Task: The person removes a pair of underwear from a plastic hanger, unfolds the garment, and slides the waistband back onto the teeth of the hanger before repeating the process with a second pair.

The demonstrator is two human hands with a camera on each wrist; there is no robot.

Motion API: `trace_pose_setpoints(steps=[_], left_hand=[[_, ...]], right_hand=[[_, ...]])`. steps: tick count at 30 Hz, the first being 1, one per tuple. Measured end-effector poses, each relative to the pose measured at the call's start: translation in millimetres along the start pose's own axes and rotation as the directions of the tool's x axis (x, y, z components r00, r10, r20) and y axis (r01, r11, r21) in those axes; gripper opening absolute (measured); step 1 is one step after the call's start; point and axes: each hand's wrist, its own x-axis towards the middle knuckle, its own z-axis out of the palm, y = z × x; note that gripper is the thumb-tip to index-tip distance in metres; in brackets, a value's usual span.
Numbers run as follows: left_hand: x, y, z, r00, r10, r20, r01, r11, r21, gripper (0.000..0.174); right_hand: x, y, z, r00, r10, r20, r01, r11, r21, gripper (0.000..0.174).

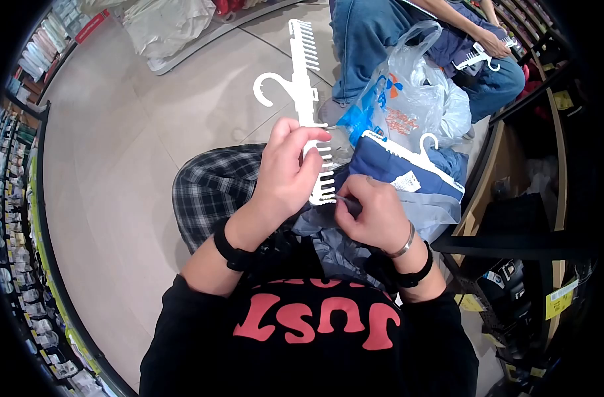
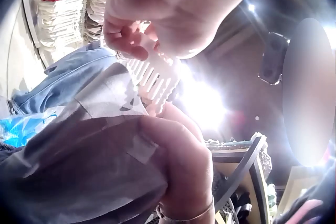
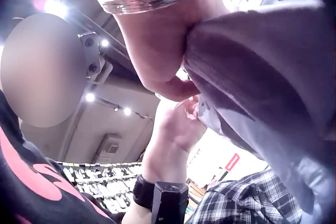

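Observation:
A white toothed hanger [image 1: 302,92] stands lengthwise in the head view, its hook pointing left. My left hand [image 1: 285,169] grips its lower half, fingers curled round the bar. At the hanger's lower end my right hand [image 1: 375,215] pinches the edge of a thin grey cloth [image 1: 345,255], close against the teeth. In the left wrist view the cloth [image 2: 84,166] drapes from the right hand [image 2: 181,155], beside the hanger's teeth [image 2: 152,79]. The right wrist view shows the right hand [image 3: 163,61] at the cloth [image 3: 252,71], with the left hand [image 3: 176,129] just beyond.
A folded blue garment on a white hanger [image 1: 429,149] lies at the right, next to a clear plastic bag [image 1: 424,86]. Another person in jeans [image 1: 358,46] sits beyond, holding a hanger. Shelves [image 1: 560,245] stand on the right and a goods rack [image 1: 17,245] on the left.

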Motion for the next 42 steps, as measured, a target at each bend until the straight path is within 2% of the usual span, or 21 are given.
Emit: trace_pose_setpoints(steps=[3, 6, 12, 18, 28, 31, 33, 35, 39, 42], left_hand=[[0.6, -0.2, 0.9, 0.999, 0.045, -0.003, -0.045, 0.998, 0.049, 0.025], [0.7, 2.9, 2.3, 0.998, 0.058, -0.014, -0.057, 0.994, 0.091, 0.024], [0.5, 6.0, 4.3, 0.995, 0.09, -0.043, -0.083, 0.987, 0.139, 0.023], [0.9, 5.7, 5.8, 0.992, 0.119, -0.048, -0.11, 0.98, 0.163, 0.022], [1.5, 8.3, 5.9, 0.989, 0.13, -0.072, -0.115, 0.976, 0.184, 0.022], [1.1, 11.5, 7.9, 0.996, 0.075, -0.049, -0.064, 0.976, 0.207, 0.016], [5.3, 2.6, 10.1, 0.971, 0.237, -0.036, -0.215, 0.928, 0.305, 0.014], [6.2, 1.8, 11.4, 0.965, 0.26, 0.004, -0.245, 0.905, 0.349, 0.015], [3.6, 8.2, 13.2, 0.99, 0.128, 0.054, -0.138, 0.919, 0.369, 0.019], [0.3, 8.1, 16.1, 0.996, 0.09, -0.019, -0.081, 0.954, 0.29, 0.012]], right_hand=[[-2.6, 3.4, 0.0, 0.999, -0.028, 0.029, 0.027, 0.999, 0.019, 0.01], [-1.4, 2.5, -2.1, 0.99, -0.138, 0.006, 0.138, 0.99, -0.007, 0.01], [-3.7, -2.1, 2.5, 0.99, -0.096, -0.101, 0.093, 0.995, -0.028, 0.013], [-3.2, -2.5, -0.9, 0.981, -0.169, -0.091, 0.165, 0.985, -0.059, 0.014], [-2.5, -1.3, -0.3, 0.978, -0.186, -0.091, 0.182, 0.982, -0.048, 0.015], [-1.1, -0.9, -1.4, 0.976, -0.198, -0.088, 0.195, 0.98, -0.046, 0.014], [-1.3, 0.9, -0.9, 0.973, -0.214, -0.084, 0.211, 0.977, -0.041, 0.015], [-0.9, 2.8, -2.3, 0.969, -0.238, -0.066, 0.236, 0.971, -0.026, 0.016], [-1.2, 6.2, -1.8, 0.963, -0.261, -0.073, 0.264, 0.964, 0.04, 0.02], [-2.5, 8.2, 1.4, 0.967, -0.233, -0.1, 0.241, 0.968, 0.077, 0.018]])
